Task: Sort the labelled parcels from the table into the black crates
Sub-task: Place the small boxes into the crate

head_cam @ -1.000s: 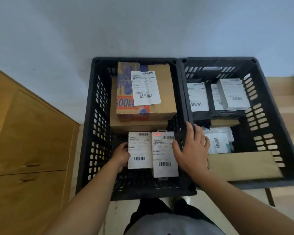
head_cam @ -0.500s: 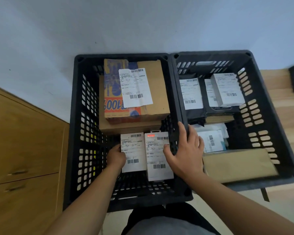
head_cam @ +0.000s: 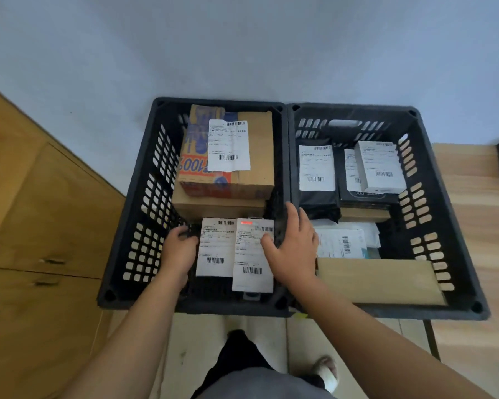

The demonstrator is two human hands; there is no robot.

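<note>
Two black crates stand side by side: the left crate point(head_cam: 144, 203) and the right crate point(head_cam: 432, 226). In the left crate two labelled parcels lie side by side at the front, a left parcel point(head_cam: 217, 249) and a right parcel point(head_cam: 252, 263). My left hand point(head_cam: 179, 249) curls around the left parcel's left edge. My right hand point(head_cam: 293, 249) rests with its fingers spread over the rim between the crates, thumb on the right parcel. Behind them a printed cardboard box point(head_cam: 228, 156) sits on a plain one.
The right crate holds black pouches with labels point(head_cam: 317, 171), a white box point(head_cam: 379, 165), a white bag point(head_cam: 343, 243) and a flat brown envelope point(head_cam: 378, 280). Wooden cabinets point(head_cam: 41, 226) stand to the left, a wooden surface point(head_cam: 473, 211) to the right. My feet are below the crates.
The view has shifted slightly. My right thumb has slid onto the right parcel. Both hands stay at the two front parcels in the left crate.
</note>
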